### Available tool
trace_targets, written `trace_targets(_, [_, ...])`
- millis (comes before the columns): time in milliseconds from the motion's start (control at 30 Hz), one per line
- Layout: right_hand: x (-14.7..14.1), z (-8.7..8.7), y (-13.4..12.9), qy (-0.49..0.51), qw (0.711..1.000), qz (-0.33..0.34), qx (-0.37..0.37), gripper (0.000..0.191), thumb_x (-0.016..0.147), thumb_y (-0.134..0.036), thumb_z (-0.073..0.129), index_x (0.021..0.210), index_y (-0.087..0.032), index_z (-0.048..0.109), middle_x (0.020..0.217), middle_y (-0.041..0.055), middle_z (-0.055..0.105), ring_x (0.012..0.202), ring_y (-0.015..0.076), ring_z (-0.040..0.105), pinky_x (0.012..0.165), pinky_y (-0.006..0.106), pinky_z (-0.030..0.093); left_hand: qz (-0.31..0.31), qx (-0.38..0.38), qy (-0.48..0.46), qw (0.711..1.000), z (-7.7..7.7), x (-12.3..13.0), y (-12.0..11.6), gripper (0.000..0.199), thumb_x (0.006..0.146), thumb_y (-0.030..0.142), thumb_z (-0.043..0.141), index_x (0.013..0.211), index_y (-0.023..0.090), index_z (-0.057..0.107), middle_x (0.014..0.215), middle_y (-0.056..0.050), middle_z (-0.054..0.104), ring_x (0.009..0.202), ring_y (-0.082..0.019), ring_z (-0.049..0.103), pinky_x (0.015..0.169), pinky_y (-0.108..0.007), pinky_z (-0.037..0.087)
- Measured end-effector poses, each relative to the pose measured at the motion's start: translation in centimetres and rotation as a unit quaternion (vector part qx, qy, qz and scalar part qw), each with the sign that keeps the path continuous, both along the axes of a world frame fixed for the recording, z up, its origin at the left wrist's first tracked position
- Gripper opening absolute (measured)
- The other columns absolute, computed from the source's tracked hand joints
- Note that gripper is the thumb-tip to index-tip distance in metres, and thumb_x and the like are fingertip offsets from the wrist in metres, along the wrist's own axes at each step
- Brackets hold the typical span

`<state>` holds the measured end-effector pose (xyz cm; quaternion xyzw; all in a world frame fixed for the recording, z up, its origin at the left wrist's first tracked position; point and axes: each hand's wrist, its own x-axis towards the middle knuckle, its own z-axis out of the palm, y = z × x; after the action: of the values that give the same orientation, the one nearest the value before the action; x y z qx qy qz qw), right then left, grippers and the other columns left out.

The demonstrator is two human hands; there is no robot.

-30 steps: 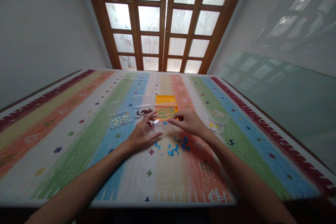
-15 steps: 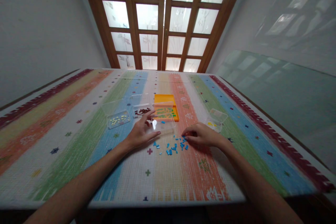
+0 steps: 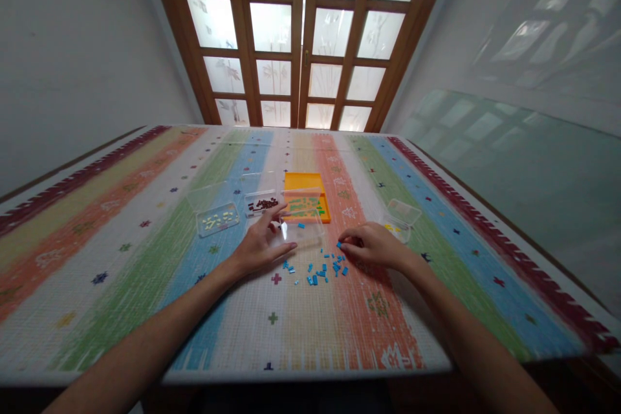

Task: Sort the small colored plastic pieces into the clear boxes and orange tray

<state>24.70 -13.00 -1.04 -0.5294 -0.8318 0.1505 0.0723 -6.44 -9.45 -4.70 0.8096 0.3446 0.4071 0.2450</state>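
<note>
My right hand (image 3: 371, 246) pinches a small blue brick (image 3: 339, 244) between thumb and fingertips, just above the table. Below and left of it, several loose blue bricks (image 3: 324, 270) lie scattered on the cloth. Around the left side of a clear plastic box (image 3: 310, 233), my left hand (image 3: 262, 239) is curved, thumb at the near side and fingers at the far side, holding it in place. One blue brick (image 3: 301, 226) shows inside that box.
An orange case (image 3: 303, 180) with green pieces lies open behind the clear box. Clear boxes hold dark brown pieces (image 3: 264, 204), pale pieces (image 3: 218, 221) and, at right, yellow pieces (image 3: 392, 228). A striped cloth (image 3: 145, 259) covers the table.
My right hand has risen slightly from the loose bricks, and a blue brick now shows between its fingertips. My left hand stays at the clear box.
</note>
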Motion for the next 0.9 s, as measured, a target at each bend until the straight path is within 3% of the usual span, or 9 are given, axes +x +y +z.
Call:
trace_targets(133, [-0.1,-0.2,-0.1,0.001,1.0,-0.004,0.005,0.02,0.09,-0.033,0.069,0.101,-0.021,0.08,0.084,0.0055,0.078,0.074,0.0183,0.068,0.066,0.028,0.042,-0.004,0.008,-0.003,1.0,0.1,0.1,-0.1,0.079,0.082,0.03,0.08,0.15,0.026,0.042,0.129,-0.011,0.067,0.095,-0.02,0.065,0.083,-0.036,0.056])
trace_targets(433, [-0.9,-0.3,-0.5,-0.007,1.0,-0.028,0.002,0.015,0.091,-0.023,0.063,0.097,-0.018,0.076,0.079,0.0053,0.076,0.07,0.0171,0.065,0.063,0.027,0.038,-0.006,-0.004,-0.002,1.0,-0.1,0.0,0.0,0.079,0.081,0.032,0.081,0.149,0.025,0.042,0.13,-0.012,0.068,0.095,-0.02,0.066,0.085,-0.037,0.056])
trace_targets(900, [-3.2,0.5,-1.3,-0.213,0.976,-0.035,0.03,0.026,0.096,-0.026,0.052,0.108,-0.011,0.07,0.092,0.0172,0.077,0.079,0.0264,0.073,0.062,0.032,0.039,-0.014,-0.004,-0.005,1.0,-0.1,-0.1,0.0,0.079,0.081,0.032,0.081,0.15,0.025,0.041,0.128,-0.012,0.068,0.099,-0.022,0.065,0.086,-0.038,0.056])
